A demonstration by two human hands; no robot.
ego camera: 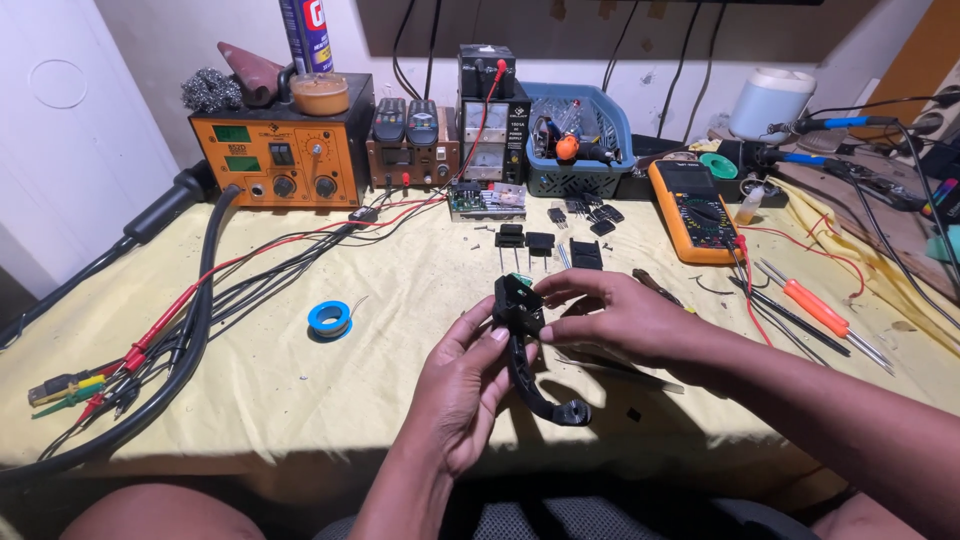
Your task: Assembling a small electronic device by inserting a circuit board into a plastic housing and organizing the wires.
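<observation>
Both hands are up over the yellow-covered bench (300, 400), left hand (462, 390) gripping the black plastic bracket part (528, 352) from below while the right hand (610, 315) pinches its top end, blue solder spool (329, 318) lying off to the left.

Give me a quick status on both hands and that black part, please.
Left hand and right hand both grip the black plastic part, held above the yellow-covered bench. Blue solder spool lies apart, left. Nothing blocking.
</observation>
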